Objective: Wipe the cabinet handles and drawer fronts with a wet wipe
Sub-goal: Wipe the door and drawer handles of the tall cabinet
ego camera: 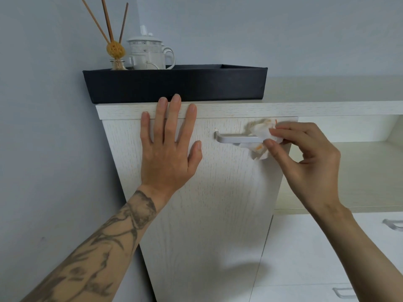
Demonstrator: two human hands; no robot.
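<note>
A white wood-grain cabinet door (209, 203) fills the middle of the view, with a silver bar handle (235, 138) near its top. My left hand (169, 144) lies flat on the door's upper left, fingers straight and reaching up over the cabinet top's edge. My right hand (305, 158) pinches a crumpled white wet wipe (260, 136) between thumb and fingertips. The wipe is wrapped around the handle's right end, which it hides.
A black tray (174, 86) sits on the cabinet top, holding a white lidded mug (150, 53) and a reed diffuser (116, 51). To the right is an open shelf (349, 171), with white drawers and silver handles (394, 224) below. A grey wall stands at left.
</note>
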